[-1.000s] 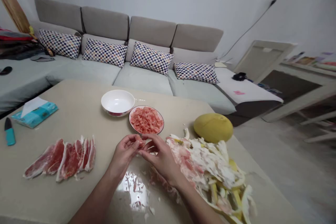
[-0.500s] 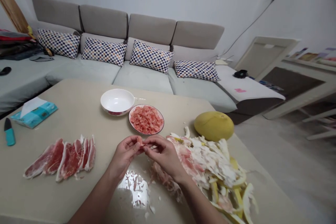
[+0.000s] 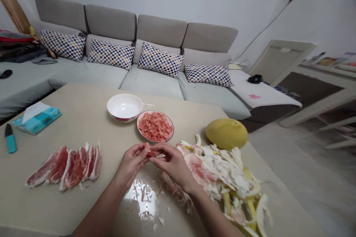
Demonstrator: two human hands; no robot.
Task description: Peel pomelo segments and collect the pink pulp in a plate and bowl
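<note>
Between my two hands is a small piece of pink pomelo flesh (image 3: 150, 151). My left hand (image 3: 133, 161) pinches it from the left with thumb and fingers. From the right, the fingertips of my right hand (image 3: 171, 161) close on the same piece. Just beyond the hands sits a dark-rimmed plate (image 3: 171, 139) heaped with peeled pomelo flesh (image 3: 155, 126). To the left lie several unpeeled pomelo segments (image 3: 75, 166) in a row. Beside my right hand spreads a pile of white and yellow pomelo peel (image 3: 222, 170) with pink membranes.
A white bowl (image 3: 124, 106) stands behind the plate. A whole pomelo (image 3: 226, 134) rests behind the peel. At the left are a blue tissue pack (image 3: 37, 120) and a teal-handled knife (image 3: 10, 140). Small scraps dot the table (image 3: 111, 214). A sofa (image 3: 155, 81) runs behind the table.
The pomelo piece between my fingers has been turned and pulled apart a little, showing more ragged flesh. My hands stay in nearly the same place; the camera view has shifted slightly.
</note>
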